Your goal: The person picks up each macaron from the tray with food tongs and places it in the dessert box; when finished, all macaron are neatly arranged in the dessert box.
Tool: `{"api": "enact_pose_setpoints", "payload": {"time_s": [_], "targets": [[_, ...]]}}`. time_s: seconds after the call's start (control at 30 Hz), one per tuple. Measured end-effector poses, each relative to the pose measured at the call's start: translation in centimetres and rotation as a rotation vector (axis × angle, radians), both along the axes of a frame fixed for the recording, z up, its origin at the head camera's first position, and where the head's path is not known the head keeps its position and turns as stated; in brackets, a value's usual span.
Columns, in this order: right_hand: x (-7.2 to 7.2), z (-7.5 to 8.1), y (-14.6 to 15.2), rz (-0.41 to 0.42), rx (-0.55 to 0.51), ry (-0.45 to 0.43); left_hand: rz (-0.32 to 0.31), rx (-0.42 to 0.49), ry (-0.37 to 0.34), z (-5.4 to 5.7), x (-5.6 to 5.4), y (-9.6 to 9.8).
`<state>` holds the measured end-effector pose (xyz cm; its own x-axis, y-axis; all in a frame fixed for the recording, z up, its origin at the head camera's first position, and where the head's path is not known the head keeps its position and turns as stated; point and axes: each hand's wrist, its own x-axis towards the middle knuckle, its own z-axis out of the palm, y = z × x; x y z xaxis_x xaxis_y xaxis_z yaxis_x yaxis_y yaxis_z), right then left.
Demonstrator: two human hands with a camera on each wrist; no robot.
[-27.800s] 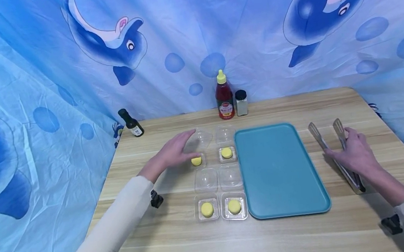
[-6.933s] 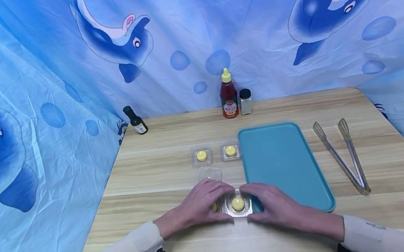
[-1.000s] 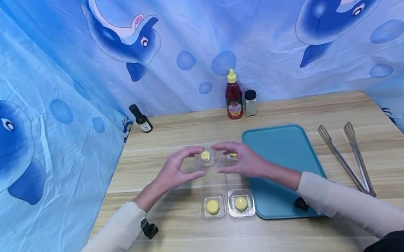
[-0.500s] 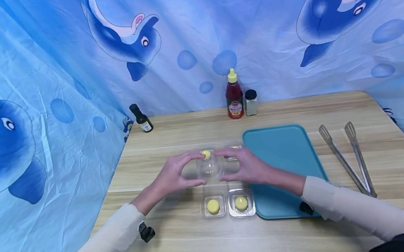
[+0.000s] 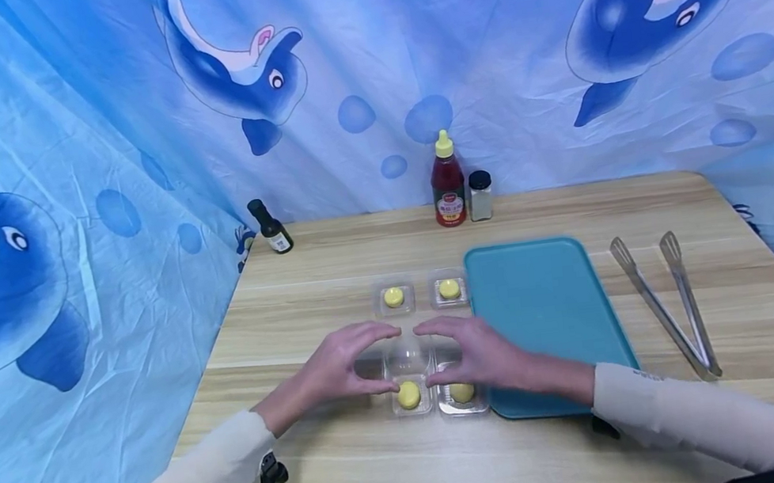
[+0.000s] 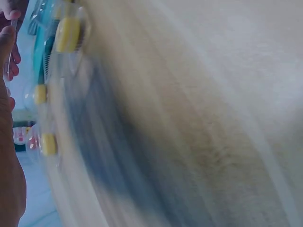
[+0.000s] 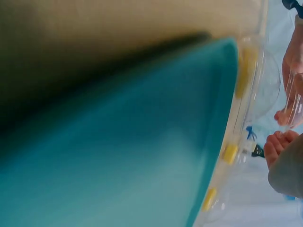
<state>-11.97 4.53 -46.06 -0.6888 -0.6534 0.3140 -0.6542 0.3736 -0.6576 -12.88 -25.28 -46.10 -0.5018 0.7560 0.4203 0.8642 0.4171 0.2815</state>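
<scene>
My left hand [image 5: 347,364] and right hand [image 5: 478,352] face each other, fingers and thumbs curved, gripping opposite edges of a clear domed plastic lid [image 5: 409,357]. The lid is above the front left clear container and overlaps its far part in the head view. A yellow macaron [image 5: 408,395] sits in that container. The front right container [image 5: 463,408], partly covered by my right fingers, also holds a macaron. Farther back, two more clear containers each hold one macaron [image 5: 393,297]. In the right wrist view, a dome [image 7: 266,87] covers the container beside the tray.
A blue-green tray [image 5: 545,311] lies right of the containers, under my right forearm. Metal tongs [image 5: 683,327] lie spread at the far right. A red sauce bottle [image 5: 448,187], a shaker jar [image 5: 480,197] and a small dark bottle [image 5: 271,229] stand along the back edge.
Over the last second, both hands brought the lid from over the back left container toward the person, to the front left one. Much earlier, the right hand was at the tongs and lids lay behind the containers.
</scene>
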Motion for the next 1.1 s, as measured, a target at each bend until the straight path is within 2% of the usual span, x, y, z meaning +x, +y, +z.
{"api": "enact_pose_setpoints", "payload": {"time_s": [0.23, 0.4, 0.73, 1.1], "targets": [[1.5, -0.5, -0.3, 0.01, 0.01, -0.032, -0.029, -0.035, -0.012, -0.4, 1.0, -0.2], [2.0, -1.0, -0.7, 0.016, 0.033, -0.01, -0.043, -0.061, 0.002, -0.9, 1.3, -0.3], [2.7, -1.6, -1.1, 0.041, 0.066, 0.024, -0.046, -0.113, -0.013, -1.5, 1.8, -0.3], [3.0, -1.9, -1.6, 0.017, 0.122, 0.024, -0.046, -0.13, -0.044, -1.9, 1.8, -0.4]]}}
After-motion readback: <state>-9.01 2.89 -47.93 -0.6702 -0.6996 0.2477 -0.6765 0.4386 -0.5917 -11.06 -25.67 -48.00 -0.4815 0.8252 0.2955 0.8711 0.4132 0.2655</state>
